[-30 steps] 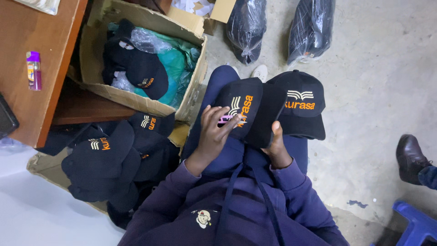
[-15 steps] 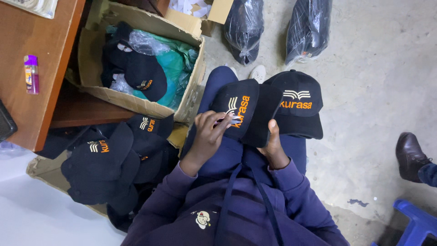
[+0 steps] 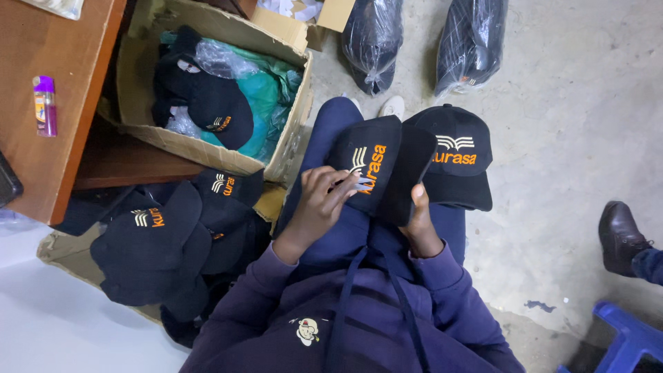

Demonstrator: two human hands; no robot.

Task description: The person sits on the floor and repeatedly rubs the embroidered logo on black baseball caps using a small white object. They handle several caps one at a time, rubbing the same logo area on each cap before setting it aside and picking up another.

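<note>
I sit with a black cap (image 3: 387, 173) with orange and white embroidery on my lap. My right hand (image 3: 418, 224) grips its brim from below, thumb on the edge. The fingers of my left hand (image 3: 319, 204) pinch a small pale tool (image 3: 353, 182) against the embroidered front. A second black cap (image 3: 457, 157) of the same kind rests on my right knee, partly under the first one.
A pile of black caps (image 3: 173, 242) lies on flattened cardboard at my left. An open cardboard box (image 3: 207, 148) holds more caps and plastic bags. A wooden desk (image 3: 76, 90) carries a purple lighter (image 3: 44, 105). Two black bagged bundles (image 3: 373, 41) lie ahead. Another person's shoe (image 3: 621, 235) and a blue stool (image 3: 632, 338) are at the right.
My left hand has shifted slightly along the embroidery with the small tool. The right hand keeps the same hold on the cap.
</note>
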